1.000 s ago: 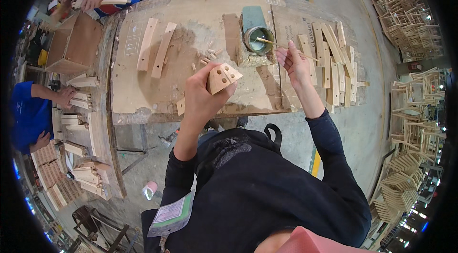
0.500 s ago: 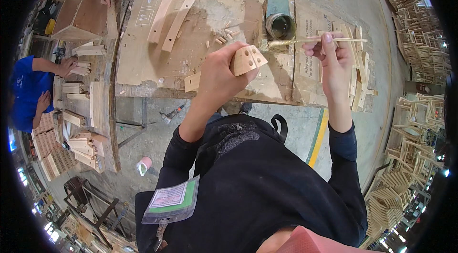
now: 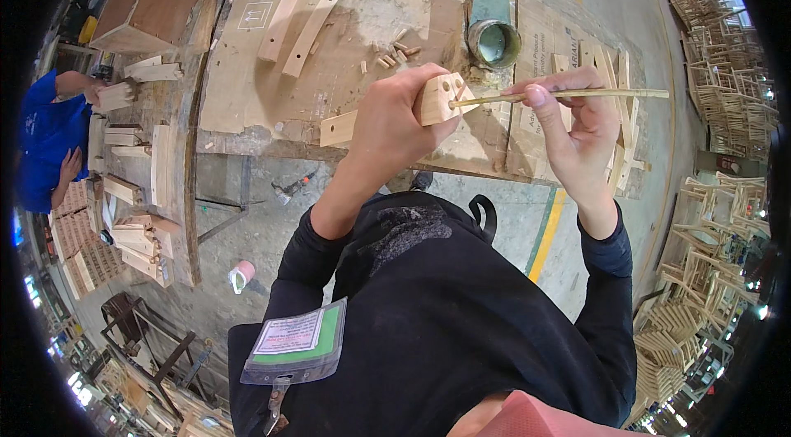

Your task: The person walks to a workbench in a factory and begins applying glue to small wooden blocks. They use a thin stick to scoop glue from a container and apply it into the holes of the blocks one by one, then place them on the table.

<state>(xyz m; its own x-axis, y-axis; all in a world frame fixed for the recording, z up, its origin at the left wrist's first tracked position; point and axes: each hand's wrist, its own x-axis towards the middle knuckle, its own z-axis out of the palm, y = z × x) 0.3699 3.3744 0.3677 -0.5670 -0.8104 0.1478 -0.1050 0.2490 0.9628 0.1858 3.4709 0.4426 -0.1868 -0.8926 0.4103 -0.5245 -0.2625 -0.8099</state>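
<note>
- It was a furniture workshop: a rough workbench [image 3: 247, 99] lay at twelve o'clock, strewn with cut wooden slats [image 3: 298, 18].
- Stacked unfinished wooden chair frames [image 3: 717, 50] crowded three o'clock.

I see a pale, sanded wooden block with two drilled holes [image 3: 438, 97], matt and smooth, in my left hand [image 3: 394, 120]. My right hand [image 3: 577, 136] pinches a thin bare-wood stick [image 3: 568, 94], dry and unvarnished. The worktop [image 3: 247, 99] is covered in brown cardboard sheeting, matt, scuffed and stained with whitish glue patches. On it stands a round metal tin [image 3: 494, 42] with a dull, smeared rim. Two curved raw-wood slats [image 3: 298, 18] lie nearby, unfinished. My dark cloth sleeves look soft; the badge holder [image 3: 297, 342] is glossy clear plastic.
</note>
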